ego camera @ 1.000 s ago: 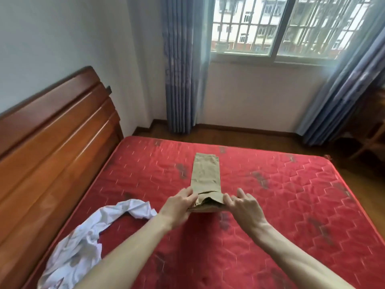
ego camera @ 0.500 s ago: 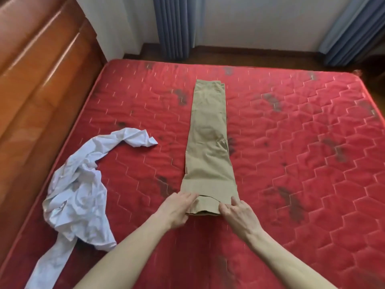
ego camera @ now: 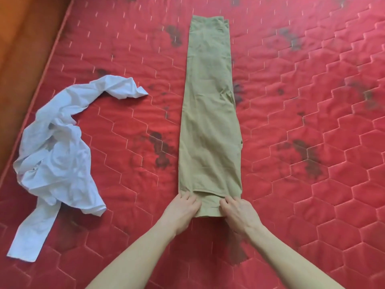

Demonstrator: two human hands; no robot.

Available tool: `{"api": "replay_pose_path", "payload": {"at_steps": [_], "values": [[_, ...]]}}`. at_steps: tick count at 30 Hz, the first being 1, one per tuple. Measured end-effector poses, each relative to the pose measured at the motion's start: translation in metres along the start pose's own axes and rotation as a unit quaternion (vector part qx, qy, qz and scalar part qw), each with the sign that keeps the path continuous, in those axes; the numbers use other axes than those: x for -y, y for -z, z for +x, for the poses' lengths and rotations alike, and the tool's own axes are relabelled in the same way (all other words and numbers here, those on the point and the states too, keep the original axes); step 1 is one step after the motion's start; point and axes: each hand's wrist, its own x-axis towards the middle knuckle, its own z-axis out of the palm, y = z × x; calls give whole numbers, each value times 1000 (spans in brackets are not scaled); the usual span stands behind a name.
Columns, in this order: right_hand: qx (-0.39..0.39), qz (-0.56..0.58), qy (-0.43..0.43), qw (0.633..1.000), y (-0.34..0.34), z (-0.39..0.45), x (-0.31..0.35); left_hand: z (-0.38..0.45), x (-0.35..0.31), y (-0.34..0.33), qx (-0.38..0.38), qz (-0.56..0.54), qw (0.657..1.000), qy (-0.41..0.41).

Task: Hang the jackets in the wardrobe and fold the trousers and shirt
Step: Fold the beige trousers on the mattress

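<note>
Khaki trousers [ego camera: 209, 113] lie flat on the red mattress [ego camera: 302, 184], folded lengthwise into one long strip that runs away from me. My left hand [ego camera: 183, 209] grips the near left corner of the strip. My right hand [ego camera: 237, 211] grips the near right corner, fingers over the hem. A crumpled white shirt [ego camera: 60, 157] lies in a heap to the left, one sleeve trailing toward me.
The wooden headboard [ego camera: 25, 49] runs along the left edge of the mattress, close behind the shirt. Dark stains mark the quilted red cover on both sides of the trousers.
My view has tilted down from the window and wall onto the mattress. Both hands stay on the near end of the trousers, which now lie laid out flat at full length.
</note>
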Motion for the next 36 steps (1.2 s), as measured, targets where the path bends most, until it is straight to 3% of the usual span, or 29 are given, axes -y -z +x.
{"api": "replay_pose_path", "payload": {"at_steps": [8,12,14,16,21,30,36], "values": [[-39,23,23,999,-63,-7,0,-2,-14,-43,3,-29,999,18],[-163,71,56,982,-73,-2,-6,-2,-13,-50,-119,-58,991,-9],[-223,78,35,971,-74,14,0,10,-16,-51,-211,-93,973,25],[-246,106,-15,963,-77,32,10,29,-19,-48,-235,-122,962,73],[-192,115,-56,973,-102,55,-1,59,-4,-68,-167,-120,971,119],[-193,176,9,965,-149,58,-35,59,21,-123,-255,-182,949,45],[-152,166,81,971,-140,52,-55,51,44,-121,-219,-169,960,-31]]}}
